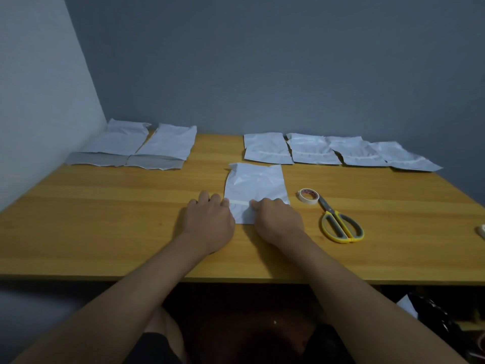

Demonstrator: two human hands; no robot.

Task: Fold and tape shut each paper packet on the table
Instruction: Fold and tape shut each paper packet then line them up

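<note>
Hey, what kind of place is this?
Probably a home desk set in a room corner: a wooden table against plain grey walls, with a tape roll and scissors beside paper packets.

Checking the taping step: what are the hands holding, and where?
Nothing is gripped. Both hands, left hand and right hand, press the tape strip across the paper packet near its near end.

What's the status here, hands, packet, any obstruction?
Left hand and right hand pressing tape strip onto centre packet. Tape roll and scissors lie clear, right.
</note>
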